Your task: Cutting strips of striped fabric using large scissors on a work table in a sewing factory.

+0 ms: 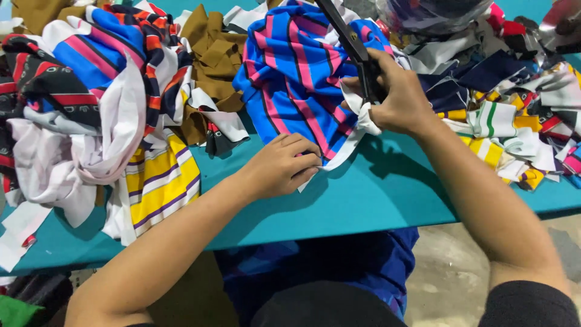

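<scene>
A blue cloth with pink and black stripes (296, 79) lies on the teal table (363, 200). My left hand (281, 165) is closed on the cloth's lower white edge near the table's middle. My right hand (393, 91) grips black scissors (351, 42), whose blades point up and away over the cloth. A white strip of the same cloth bunches under my right hand.
A heap of mixed striped, white and brown cloth pieces (103, 91) fills the left and back of the table. Small cut scraps (514, 127) pile at the right. The table's front edge runs just above my lap; a concrete floor (448, 272) shows lower right.
</scene>
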